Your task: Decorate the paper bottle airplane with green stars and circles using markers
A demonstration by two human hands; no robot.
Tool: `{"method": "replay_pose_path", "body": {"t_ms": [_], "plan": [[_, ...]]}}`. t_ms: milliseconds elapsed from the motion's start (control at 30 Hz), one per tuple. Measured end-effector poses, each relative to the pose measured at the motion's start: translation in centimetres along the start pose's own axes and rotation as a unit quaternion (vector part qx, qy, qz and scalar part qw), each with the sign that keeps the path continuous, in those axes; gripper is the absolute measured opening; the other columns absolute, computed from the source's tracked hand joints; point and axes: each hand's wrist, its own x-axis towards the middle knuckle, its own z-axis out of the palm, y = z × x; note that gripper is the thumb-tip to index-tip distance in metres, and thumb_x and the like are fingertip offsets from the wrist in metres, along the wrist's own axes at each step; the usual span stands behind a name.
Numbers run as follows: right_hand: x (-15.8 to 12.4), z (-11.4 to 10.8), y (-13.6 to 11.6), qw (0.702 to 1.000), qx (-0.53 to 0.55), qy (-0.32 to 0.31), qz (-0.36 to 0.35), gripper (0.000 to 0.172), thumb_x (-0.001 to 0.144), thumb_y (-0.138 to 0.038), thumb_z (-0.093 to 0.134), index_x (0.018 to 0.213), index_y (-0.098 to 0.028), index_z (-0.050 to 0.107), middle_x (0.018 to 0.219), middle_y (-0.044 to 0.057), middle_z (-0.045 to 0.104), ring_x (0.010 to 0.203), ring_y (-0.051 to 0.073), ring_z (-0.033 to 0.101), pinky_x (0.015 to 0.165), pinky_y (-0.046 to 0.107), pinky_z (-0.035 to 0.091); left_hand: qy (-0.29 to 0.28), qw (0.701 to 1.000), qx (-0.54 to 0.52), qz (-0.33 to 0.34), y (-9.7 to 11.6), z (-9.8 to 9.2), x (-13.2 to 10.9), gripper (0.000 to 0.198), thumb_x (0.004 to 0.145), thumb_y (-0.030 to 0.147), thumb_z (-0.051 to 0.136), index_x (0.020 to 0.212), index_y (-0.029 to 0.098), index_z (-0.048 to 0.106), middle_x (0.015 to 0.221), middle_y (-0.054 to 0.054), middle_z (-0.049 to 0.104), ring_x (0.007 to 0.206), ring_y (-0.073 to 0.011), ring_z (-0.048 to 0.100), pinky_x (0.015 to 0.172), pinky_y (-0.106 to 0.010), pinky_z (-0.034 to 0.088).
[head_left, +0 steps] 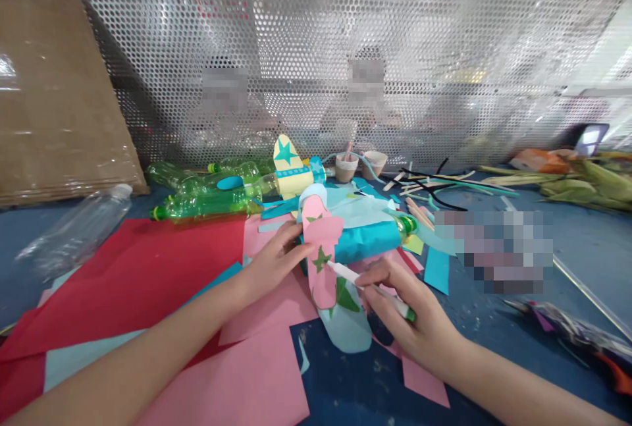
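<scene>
Your left hand (270,258) has its fingers part-bent at the left edge of the pink wing (322,289); I can't tell whether they grip it. The wing's long axis runs away from you, between your hands, green stars (321,259) over a pale blue layer (348,335). Beside it, the blue-wrapped bottle (371,241) points its green end right. Your right hand (413,304) pinches the white marker (348,274), its tip aimed leftward at a star

Your right hand (412,304) hides part of the white marker (345,272). The cardboard (54,97) is cut off at upper left; pixelation blurs a patch (498,251) at right.
</scene>
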Motion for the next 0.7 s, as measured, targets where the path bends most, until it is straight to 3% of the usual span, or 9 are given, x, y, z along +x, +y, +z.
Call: {"method": "replay_pose_path", "body": {"t_ms": [200,700], "plan": [[-0.2,-0.05,0.04,1.0,0.0,0.001,-0.001,0.011,0.096,-0.016,0.047,0.092,-0.021,0.056,0.073,0.0,0.058,0.064,0.014,0.059,0.057,0.025,0.047,-0.002,1.0,0.003,-0.007,0.12,0.01,-0.05,0.031,0.086,0.039,0.053,0.106,0.02,0.066,0.111,-0.008,0.064,0.106,-0.0275,0.06,0.093,-0.04,0.048],[-0.22,0.03,0.33,1.0,0.015,-0.002,0.013,0.011,0.096,-0.018,0.046,0.093,-0.021,0.056,0.073,0.002,0.06,0.064,0.016,0.06,0.057,0.028,0.049,-0.006,1.0,0.003,0.004,-0.56,-0.05,0.08,0.034,0.088,0.039,0.053,0.115,0.022,0.064,0.114,-0.007,0.065,0.105,-0.0268,0.059,0.093,-0.042,0.049]]}}
